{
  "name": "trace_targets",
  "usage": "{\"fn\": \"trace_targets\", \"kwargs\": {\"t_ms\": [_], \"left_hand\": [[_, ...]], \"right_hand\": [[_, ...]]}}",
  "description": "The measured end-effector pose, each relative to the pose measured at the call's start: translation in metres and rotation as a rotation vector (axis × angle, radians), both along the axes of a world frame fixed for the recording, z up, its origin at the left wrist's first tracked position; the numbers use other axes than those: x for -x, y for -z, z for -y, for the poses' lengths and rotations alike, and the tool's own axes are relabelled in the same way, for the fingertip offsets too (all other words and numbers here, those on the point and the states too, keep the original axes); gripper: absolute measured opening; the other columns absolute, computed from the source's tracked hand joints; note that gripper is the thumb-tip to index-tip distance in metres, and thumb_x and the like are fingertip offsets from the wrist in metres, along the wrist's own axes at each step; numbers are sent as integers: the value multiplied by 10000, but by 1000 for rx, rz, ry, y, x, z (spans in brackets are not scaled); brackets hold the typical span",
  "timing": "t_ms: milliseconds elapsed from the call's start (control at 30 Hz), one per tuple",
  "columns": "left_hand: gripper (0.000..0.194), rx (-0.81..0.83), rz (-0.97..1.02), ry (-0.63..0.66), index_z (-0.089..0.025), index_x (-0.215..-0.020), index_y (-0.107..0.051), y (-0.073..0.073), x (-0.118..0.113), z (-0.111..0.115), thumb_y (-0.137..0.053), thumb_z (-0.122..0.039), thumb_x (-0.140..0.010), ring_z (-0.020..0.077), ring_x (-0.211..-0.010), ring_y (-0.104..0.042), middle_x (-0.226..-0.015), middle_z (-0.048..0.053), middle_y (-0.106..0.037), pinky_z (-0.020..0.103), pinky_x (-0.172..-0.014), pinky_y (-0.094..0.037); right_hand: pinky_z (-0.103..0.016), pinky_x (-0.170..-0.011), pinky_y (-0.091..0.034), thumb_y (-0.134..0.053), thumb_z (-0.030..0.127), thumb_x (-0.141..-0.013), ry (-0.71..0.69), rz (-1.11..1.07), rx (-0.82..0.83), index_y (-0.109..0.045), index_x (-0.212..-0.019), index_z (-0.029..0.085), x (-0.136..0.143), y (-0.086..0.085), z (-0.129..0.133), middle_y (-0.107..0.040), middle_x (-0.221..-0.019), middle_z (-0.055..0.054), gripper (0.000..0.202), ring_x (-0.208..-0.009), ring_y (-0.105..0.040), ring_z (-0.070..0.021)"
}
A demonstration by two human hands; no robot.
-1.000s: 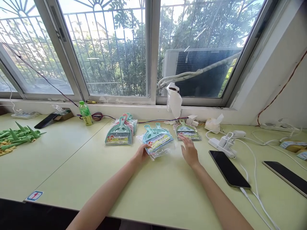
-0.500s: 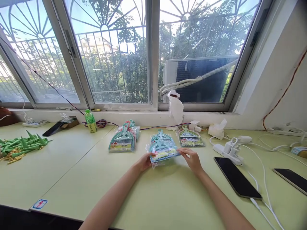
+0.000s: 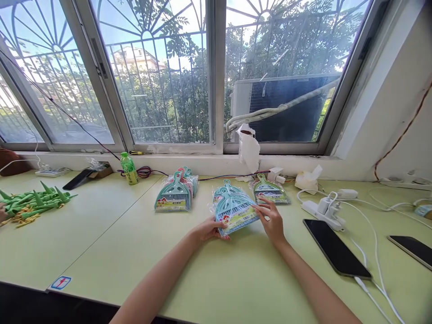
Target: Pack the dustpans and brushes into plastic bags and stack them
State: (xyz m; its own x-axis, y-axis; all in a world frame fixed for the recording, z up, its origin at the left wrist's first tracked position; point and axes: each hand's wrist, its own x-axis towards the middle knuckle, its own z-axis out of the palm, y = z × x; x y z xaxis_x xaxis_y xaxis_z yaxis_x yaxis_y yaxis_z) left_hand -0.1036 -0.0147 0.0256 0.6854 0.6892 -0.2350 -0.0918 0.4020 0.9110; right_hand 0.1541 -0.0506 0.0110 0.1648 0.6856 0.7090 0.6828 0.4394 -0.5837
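Observation:
Between my hands is a teal dustpan and brush set (image 3: 238, 215) in a clear plastic bag, tilted with its labelled face toward me. My left hand (image 3: 212, 228) grips its lower left corner, thumb on the front. At the right edge, my right hand (image 3: 271, 220) pinches the bag with thumb and fingers. Just behind lies another bagged teal set (image 3: 227, 184), mostly covered by the held one. A stack of bagged teal and pink sets (image 3: 173, 198) is to the left, and a bagged set with a green edge (image 3: 270, 188) is at the back right.
A green bottle (image 3: 129, 168) stands near the windowsill. Green cone-shaped pieces (image 3: 37, 202) are heaped at far left, beside part of another person's hand (image 3: 2, 212). To the right are a power strip (image 3: 324, 213), white cables and a black phone (image 3: 336, 247).
The held set has been tipped up so its front faces me more. My right hand has shifted slightly, its fingers higher on the bag's right edge. The camera view has moved a little.

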Motion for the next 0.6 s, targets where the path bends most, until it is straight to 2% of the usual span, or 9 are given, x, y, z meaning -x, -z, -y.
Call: {"fn": "trace_targets", "kwargs": {"t_ms": [167, 300, 400, 467, 533, 600], "left_hand": [[631, -44, -20, -5, -112, -1133, -524, 3, -1, 0, -824, -237, -592, 210, -696, -685, -992, 128, -670, 378, -675, -598], [665, -65, -27, 2, -140, -1165, -515, 3, 1, -2, -829, -265, -591, 208, -723, -681, -1032, 122, -656, 371, -671, -597], [695, -78, -34, -8, -160, -1191, -489, 2, 2, -3, -825, -259, -591, 209, -758, -675, -1081, 123, -642, 355, -656, -599], [730, -100, -44, -16, -174, -1211, -463, 2, 1, -2, -826, -258, -583, 210, -748, -672, -1107, 127, -632, 350, -625, -599], [779, -132, -63, -31, -178, -1256, -421, 2, -2, 1, -821, -286, -597, 202, -686, -669, -1104, 142, -630, 334, -570, -588], [857, -175, -84, -87, -181, -1341, -334, 3, -9, 4, -801, -346, -642, 181, -614, -658, -1100, 163, -630, 295, -511, -560]], "right_hand": [[-348, -648, -598, -500, 517, -873, -129, -202, 170, -730, -1056, 219, 2, 5, -3, -607, -1247, -109, 418, -832, -665, -208], [-356, -633, -618, -551, 543, -825, -171, -345, 254, -684, -1160, 203, 7, 5, -2, -613, -1258, -104, 495, -901, -665, -245], [-355, -624, -622, -610, 495, -793, -224, -482, 377, -439, -1413, 235, 7, 6, -4, -688, -1118, -68, 694, -799, -682, -214], [-339, -592, -618, -650, 438, -766, -274, -599, 481, -281, -1487, 236, 5, 8, -8, -722, -984, -33, 834, -705, -677, -183], [-304, -544, -605, -674, 380, -739, -300, -690, 545, -326, -1469, 194, 1, 13, -13, -728, -907, -25, 830, -651, -657, -162], [-274, -495, -586, -689, 334, -713, -280, -751, 554, -462, -1391, 144, -1, 17, -17, -729, -909, -43, 739, -615, -633, -147]]}}
